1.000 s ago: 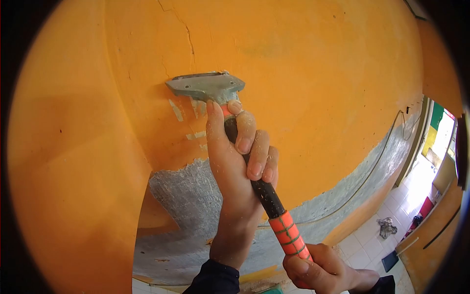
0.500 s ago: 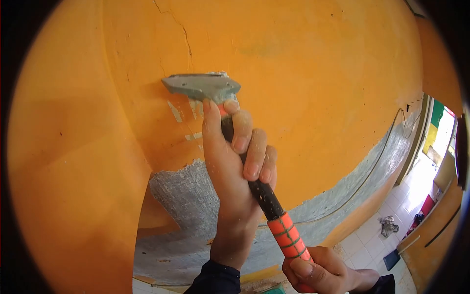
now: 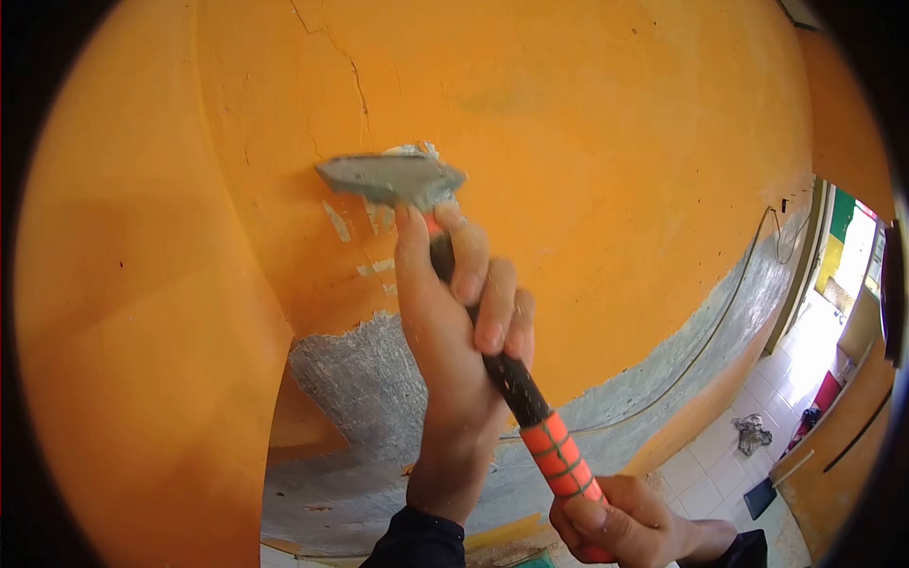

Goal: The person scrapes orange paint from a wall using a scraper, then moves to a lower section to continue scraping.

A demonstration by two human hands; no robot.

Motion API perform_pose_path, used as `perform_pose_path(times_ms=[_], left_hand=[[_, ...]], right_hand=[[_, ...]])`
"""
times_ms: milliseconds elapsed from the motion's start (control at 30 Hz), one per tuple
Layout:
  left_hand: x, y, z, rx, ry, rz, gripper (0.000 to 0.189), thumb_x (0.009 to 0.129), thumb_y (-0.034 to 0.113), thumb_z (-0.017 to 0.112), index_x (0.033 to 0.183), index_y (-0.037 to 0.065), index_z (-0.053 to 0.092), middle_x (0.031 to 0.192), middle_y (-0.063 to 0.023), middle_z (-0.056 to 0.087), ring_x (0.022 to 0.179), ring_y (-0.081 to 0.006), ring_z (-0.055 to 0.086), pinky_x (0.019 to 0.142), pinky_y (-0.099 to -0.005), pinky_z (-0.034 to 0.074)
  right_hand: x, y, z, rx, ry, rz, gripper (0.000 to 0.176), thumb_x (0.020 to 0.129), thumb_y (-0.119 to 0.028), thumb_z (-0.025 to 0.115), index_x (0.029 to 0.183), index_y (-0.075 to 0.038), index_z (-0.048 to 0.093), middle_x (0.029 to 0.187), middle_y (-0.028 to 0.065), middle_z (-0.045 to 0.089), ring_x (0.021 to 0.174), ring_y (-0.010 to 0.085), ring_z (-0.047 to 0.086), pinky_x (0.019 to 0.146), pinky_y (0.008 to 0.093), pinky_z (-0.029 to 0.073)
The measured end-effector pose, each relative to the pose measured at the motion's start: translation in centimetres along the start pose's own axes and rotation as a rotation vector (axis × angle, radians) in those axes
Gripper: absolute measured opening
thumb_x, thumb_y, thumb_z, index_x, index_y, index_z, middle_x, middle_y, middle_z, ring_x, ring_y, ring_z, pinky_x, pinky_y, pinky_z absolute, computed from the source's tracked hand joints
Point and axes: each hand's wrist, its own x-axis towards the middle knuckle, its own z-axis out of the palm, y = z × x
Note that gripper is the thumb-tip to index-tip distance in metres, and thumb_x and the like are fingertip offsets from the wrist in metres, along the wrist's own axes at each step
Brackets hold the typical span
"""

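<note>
A long-handled scraper (image 3: 520, 386) slants up from the lower right to the wall. Its wide grey head (image 3: 390, 177) lies against the orange painted wall (image 3: 587, 170), with pale bare patches and flaked paint just above and below it. My left hand (image 3: 454, 303) is closed around the black upper shaft close to the head, thumb pointing up along it. Lower down, my right hand (image 3: 620, 521) is wrapped round the end of the orange-red grip, which is wound with green cord.
Lower on the wall is a stripped grey band (image 3: 365, 388). A crack (image 3: 355, 71) runs above the scraper head. At right a thin cable (image 3: 724, 327) hangs along the wall. Crumpled grey material (image 3: 753, 434) and a dark dustpan-like object (image 3: 759, 498) lie on the tiled floor (image 3: 696, 488).
The scraper head has slid slightly down the wall, showing more of the pale scraped spot above it. Both hands keep their hold.
</note>
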Motion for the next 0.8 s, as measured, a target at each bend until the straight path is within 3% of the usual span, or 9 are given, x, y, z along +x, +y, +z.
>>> perform_pose_path(times_ms=[200, 367, 433, 467, 567, 600, 633, 733, 800], left_hand=[[0.1, 0.0, -0.1, 0.02, 0.038, -0.008, 0.03, 0.1, 0.035, 0.037, 0.094, 0.007, 0.047, 0.057, 0.0046, 0.036, 0.03, -0.0047, 0.033, 0.026, -0.0187, 0.034], [0.4, 0.1, -0.8, 0.148, 0.022, -0.037, 0.033, 0.098, 0.046, 0.034, 0.093, 0.015, 0.046, 0.055, 0.006, 0.031, 0.031, -0.0045, 0.027, 0.025, -0.0197, 0.028], [0.3, 0.4, -0.7, 0.13, 0.071, -0.066, 0.034, 0.098, 0.047, 0.033, 0.094, 0.015, 0.045, 0.054, 0.006, 0.03, 0.03, -0.0047, 0.026, 0.026, -0.0199, 0.027], [-0.1, 0.4, -1.0, 0.141, 0.062, -0.079, 0.035, 0.098, 0.048, 0.033, 0.094, 0.015, 0.045, 0.053, 0.0059, 0.03, 0.029, -0.0046, 0.026, 0.026, -0.0199, 0.028], [-3.6, -0.4, -4.1, 0.18, 0.086, -0.133, 0.037, 0.097, 0.05, 0.032, 0.096, 0.015, 0.043, 0.053, 0.006, 0.03, 0.029, -0.0057, 0.027, 0.026, -0.0212, 0.029], [-5.3, -1.2, -5.7, 0.15, 0.129, -0.162, 0.037, 0.098, 0.047, 0.031, 0.097, 0.013, 0.045, 0.054, 0.0052, 0.031, 0.029, -0.006, 0.029, 0.025, -0.0211, 0.03], [-6.9, -1.9, -7.3, 0.124, 0.172, -0.198, 0.037, 0.1, 0.044, 0.03, 0.098, 0.01, 0.046, 0.054, 0.0043, 0.032, 0.029, -0.0063, 0.03, 0.025, -0.021, 0.031], [-12.0, -3.4, -12.3, 0.155, 0.268, -0.311, 0.044, 0.097, 0.052, 0.027, 0.096, 0.012, 0.044, 0.055, 0.0045, 0.034, 0.031, -0.0073, 0.033, 0.027, -0.0223, 0.033], [-15.4, -4.2, -15.5, 0.219, 0.364, -0.399, 0.046, 0.096, 0.055, 0.027, 0.096, 0.012, 0.043, 0.056, 0.004, 0.034, 0.033, -0.008, 0.034, 0.029, -0.0232, 0.035]], right_hand=[[0.5, 0.1, -0.1, 0.023, -0.001, 0.016, 0.036, 0.098, -0.036, 0.041, 0.075, -0.008, 0.045, 0.062, -0.0064, 0.039, 0.053, 0.0037, 0.034, 0.048, 0.0204, 0.027], [1.1, 1.4, -0.5, -0.062, 0.049, -0.033, 0.036, 0.098, -0.036, 0.041, 0.073, -0.01, 0.042, 0.061, -0.0074, 0.036, 0.054, 0.0031, 0.033, 0.048, 0.0206, 0.027], [1.1, 1.5, -0.8, -0.049, 0.008, 0.039, 0.026, 0.097, -0.026, 0.043, 0.092, -0.003, 0.054, 0.073, 0.0006, 0.055, 0.056, 0.0043, 0.036, 0.05, 0.0209, 0.032], [1.2, 2.1, -0.7, -0.051, -0.039, -0.011, 0.035, 0.098, -0.032, 0.043, 0.077, -0.004, 0.048, 0.063, -0.0019, 0.044, 0.056, 0.0073, 0.038, 0.051, 0.0243, 0.033], [0.0, 7.6, -2.4, -0.223, -0.032, 0.133, 0.034, 0.099, -0.031, 0.041, 0.078, -0.004, 0.047, 0.064, -0.0011, 0.045, 0.057, 0.0075, 0.04, 0.051, 0.0244, 0.034], [-0.2, 9.7, -3.4, -0.293, -0.089, 0.197, 0.027, 0.097, -0.027, 0.046, 0.093, -0.002, 0.053, 0.065, 0.0038, 0.054, 0.058, 0.0136, 0.05, 0.056, 0.0298, 0.042], [-0.3, 11.7, -3.7, -0.274, -0.077, 0.218, 0.027, 0.097, -0.027, 0.046, 0.093, -0.002, 0.053, 0.065, 0.0038, 0.054, 0.058, 0.0136, 0.05, 0.056, 0.0298, 0.042], [-1.6, 18.3, -3.9, -0.22, -0.009, 0.215, 0.027, 0.097, -0.027, 0.046, 0.092, -0.002, 0.054, 0.071, 0.0052, 0.057, 0.061, 0.0156, 0.052, 0.059, 0.0304, 0.043], [-3.0, 23.9, -3.0, -0.197, 0.177, 0.188, 0.026, 0.096, -0.026, 0.048, 0.106, -0.002, 0.049, 0.072, 0.0055, 0.055, 0.063, 0.0143, 0.052, 0.061, 0.0294, 0.043]])
